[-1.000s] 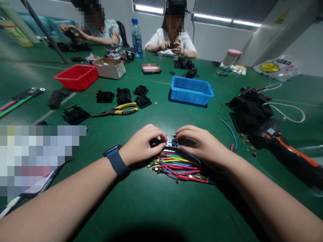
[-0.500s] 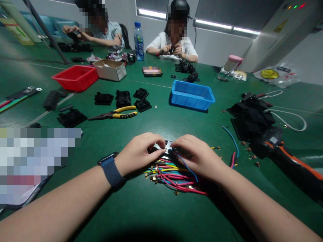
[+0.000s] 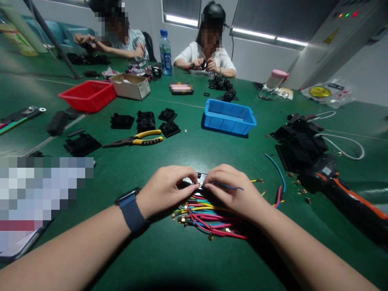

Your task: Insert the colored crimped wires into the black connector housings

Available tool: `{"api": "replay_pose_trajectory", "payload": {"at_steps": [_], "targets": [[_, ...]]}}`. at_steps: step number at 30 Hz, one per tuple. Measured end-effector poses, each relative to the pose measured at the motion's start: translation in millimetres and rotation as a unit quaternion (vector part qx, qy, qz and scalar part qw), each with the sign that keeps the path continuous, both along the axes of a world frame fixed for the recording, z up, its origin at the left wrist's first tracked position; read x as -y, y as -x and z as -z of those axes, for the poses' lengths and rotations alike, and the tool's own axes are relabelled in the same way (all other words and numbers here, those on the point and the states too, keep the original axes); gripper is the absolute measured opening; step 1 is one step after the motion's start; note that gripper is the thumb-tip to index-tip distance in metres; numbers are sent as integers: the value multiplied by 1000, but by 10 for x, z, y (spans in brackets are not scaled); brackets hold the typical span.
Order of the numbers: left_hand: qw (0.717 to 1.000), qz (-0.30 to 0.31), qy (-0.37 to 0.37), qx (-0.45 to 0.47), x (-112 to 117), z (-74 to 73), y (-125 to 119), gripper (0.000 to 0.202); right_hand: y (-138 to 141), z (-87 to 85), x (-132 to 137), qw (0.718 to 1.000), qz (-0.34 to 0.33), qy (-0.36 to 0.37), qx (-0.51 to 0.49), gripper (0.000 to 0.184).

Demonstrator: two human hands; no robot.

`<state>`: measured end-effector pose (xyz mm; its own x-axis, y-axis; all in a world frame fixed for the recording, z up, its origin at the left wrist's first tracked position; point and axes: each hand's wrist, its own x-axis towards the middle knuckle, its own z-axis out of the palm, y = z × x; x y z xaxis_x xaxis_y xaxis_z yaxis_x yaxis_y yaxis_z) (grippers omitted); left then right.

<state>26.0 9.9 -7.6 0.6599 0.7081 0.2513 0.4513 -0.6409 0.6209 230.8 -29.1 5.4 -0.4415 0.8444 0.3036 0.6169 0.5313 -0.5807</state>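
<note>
My left hand (image 3: 168, 188), with a dark blue watch strap (image 3: 132, 212) at its wrist, has thumb and forefinger pinched at a black part with a pale shiny surface (image 3: 201, 176). A tiny brass-coloured piece shows by those fingertips, too small to make out. From the other side, my right hand (image 3: 235, 186) closes on a blue wire (image 3: 232, 186), whose free end sticks out rightward over the hand. The wire's other end is hidden by the fingers. Just below both hands lies a bundle of red, yellow and blue wires (image 3: 209, 220) with brass terminals.
Yellow-handled pliers (image 3: 136, 140) and black housings (image 3: 146, 120) lie ahead on the left. Further back are a red bin (image 3: 91, 95), a white box (image 3: 131, 87) and a blue bin (image 3: 228, 117). On the right lies an orange-black tool (image 3: 348, 194). Two people sit across the table.
The blue wire's free end has swung up from hanging over the bundle to pointing right across my right hand. Both hands stay together at the black part. The view has shifted slightly.
</note>
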Motion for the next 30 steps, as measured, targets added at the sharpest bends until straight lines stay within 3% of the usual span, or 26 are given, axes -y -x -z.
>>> {"api": "replay_pose_trajectory", "payload": {"at_steps": [10, 21, 24, 30], "targets": [[1000, 15, 13, 1, -25, 9, 8, 6, 75, 55, 47, 997, 54, 13, -56, 7], [999, 8, 41, 14, -3, 2, -17, 11, 140, 26, 51, 995, 83, 34, -45, 10], [997, 0, 81, 6, -13, 7, -12, 11, 170, 27, 35, 991, 107, 64, -56, 10], [971, -16, 235, 37, -61, -5, -40, 13, 202, 4, -8, 979, 144, 131, -61, 8]]}}
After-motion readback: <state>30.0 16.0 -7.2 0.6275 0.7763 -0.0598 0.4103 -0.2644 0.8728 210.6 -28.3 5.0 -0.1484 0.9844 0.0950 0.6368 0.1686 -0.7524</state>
